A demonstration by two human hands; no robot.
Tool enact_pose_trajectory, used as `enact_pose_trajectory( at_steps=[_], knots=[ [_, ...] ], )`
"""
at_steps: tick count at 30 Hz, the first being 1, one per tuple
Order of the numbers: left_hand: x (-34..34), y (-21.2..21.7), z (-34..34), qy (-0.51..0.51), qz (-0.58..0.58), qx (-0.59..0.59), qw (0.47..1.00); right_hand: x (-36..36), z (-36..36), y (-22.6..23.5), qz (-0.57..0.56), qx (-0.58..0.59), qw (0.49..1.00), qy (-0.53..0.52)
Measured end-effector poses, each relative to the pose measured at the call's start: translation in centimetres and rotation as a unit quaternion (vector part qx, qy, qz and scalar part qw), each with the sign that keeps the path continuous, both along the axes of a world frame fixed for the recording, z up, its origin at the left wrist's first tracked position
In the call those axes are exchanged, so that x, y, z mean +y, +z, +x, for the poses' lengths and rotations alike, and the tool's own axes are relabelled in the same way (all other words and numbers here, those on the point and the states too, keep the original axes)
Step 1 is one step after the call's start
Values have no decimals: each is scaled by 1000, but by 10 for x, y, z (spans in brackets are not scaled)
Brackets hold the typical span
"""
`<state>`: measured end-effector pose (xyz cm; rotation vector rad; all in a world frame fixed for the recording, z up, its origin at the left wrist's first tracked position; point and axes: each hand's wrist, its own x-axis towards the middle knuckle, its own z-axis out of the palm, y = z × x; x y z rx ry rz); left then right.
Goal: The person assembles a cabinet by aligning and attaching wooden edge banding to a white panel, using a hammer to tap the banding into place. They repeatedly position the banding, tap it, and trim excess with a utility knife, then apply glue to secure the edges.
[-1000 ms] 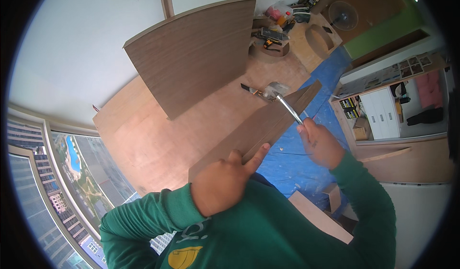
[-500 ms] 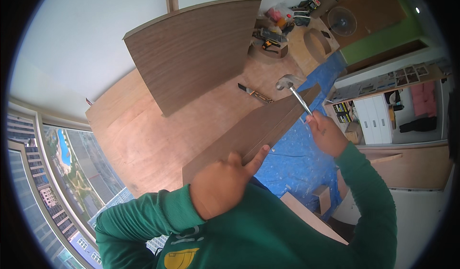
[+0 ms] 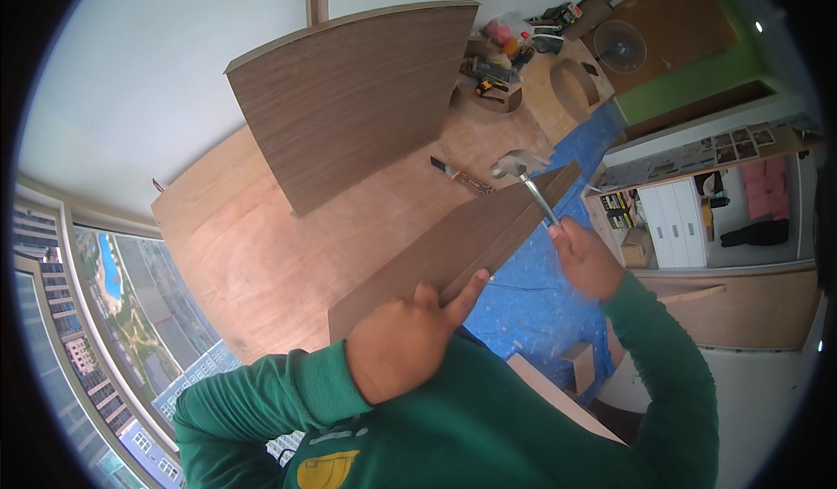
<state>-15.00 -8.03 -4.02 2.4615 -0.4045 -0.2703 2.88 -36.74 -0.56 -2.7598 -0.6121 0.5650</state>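
My right hand [image 3: 587, 256] is wrapped round the metal shaft of a claw hammer [image 3: 540, 198]. Its head sits over the far end of a long brown wood-grain board [image 3: 418, 255], and whether they touch I cannot tell. Close to my body, my left hand [image 3: 403, 342] holds that board at its near end. One digit stretches along the board's edge; the other fingers are mostly bent or hidden. A utility knife [image 3: 462, 175] lies on the pale plywood worktop [image 3: 253, 254], just beyond the board.
A large brown panel [image 3: 366, 97] stands upright on the worktop. Behind it are tools and bags [image 3: 501, 62] and a curved wooden ring [image 3: 573, 88]. Blue sheeting [image 3: 540, 315] covers the floor at right, with a small wooden box [image 3: 579, 365] on it. A window is at left.
My right hand and the hammer have shifted slightly down and left, the hammer head nearer the board. My left hand stays in place on the board.
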Motion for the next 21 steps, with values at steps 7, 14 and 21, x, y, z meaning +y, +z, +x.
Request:
enact_pose_trajectory(
  at_steps=[7,14,21],
  knots=[
    [2,0,1,4,5,0,1000,-10,43,0,38,-43,997,-44],
    [5,-3,1,7,-10,-12,1000,10,-4,-4,27,-7,999,25],
    [5,-1,1,3,-11,-4,1000,13,6,3,40,-1,999,-21]
  ],
)
